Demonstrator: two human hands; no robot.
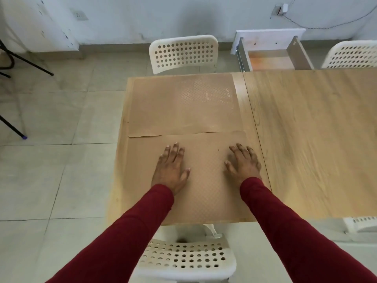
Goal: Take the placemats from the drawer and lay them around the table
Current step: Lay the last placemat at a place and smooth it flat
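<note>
- We have both hands flat, palms down and fingers spread, on the near placemat [204, 180]: the left hand [171, 166] on its left half, the right hand [242, 164] towards its right edge. Neither grips anything; they only press.
- This near placemat lies with its long axis across us, left to right, along the near end of the wooden table [316, 139].
- The far placemat [183, 105] lies beyond it with the same long axis, and the two seem to overlap slightly along their shared edge.
- Each mat faces a white perforated chair [183, 52].
- We judge the next mats must come from the open drawer [273, 58], beyond the table's far edge and to our right, so the right hand is nearer.
- The drawer's visible part shows no mat; the table hides the rest.
</note>
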